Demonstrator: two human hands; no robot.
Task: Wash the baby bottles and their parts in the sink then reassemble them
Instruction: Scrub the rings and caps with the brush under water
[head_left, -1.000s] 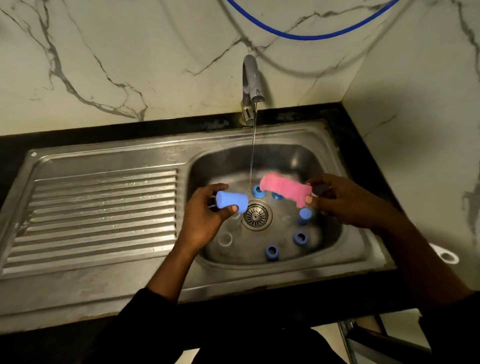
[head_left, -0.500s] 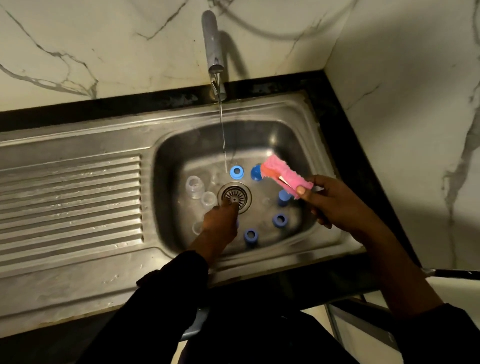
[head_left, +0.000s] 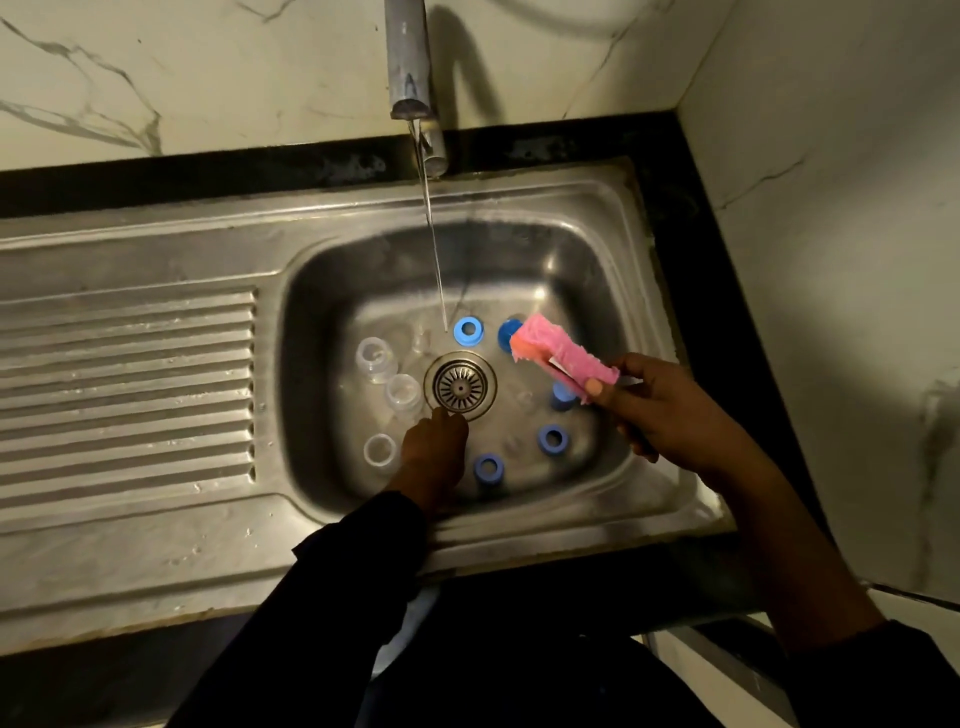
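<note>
Water (head_left: 434, 249) runs in a thin stream from the tap (head_left: 410, 57) into the steel sink (head_left: 311, 291). The right hand (head_left: 670, 410) grips a pink sponge (head_left: 563, 356) above the basin's right side. The left hand (head_left: 434, 452) reaches down to the edge of the drain (head_left: 460, 384); its fingers are hidden, so their grip cannot be told. Blue bottle rings (head_left: 468, 331) lie around the drain's right, and clear bottle parts (head_left: 375, 358) lie to its left.

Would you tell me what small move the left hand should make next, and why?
Probably pinch the clear teat just beside the left hand and lift it toward the pink sponge, which the right hand holds ready above the basin.
</note>
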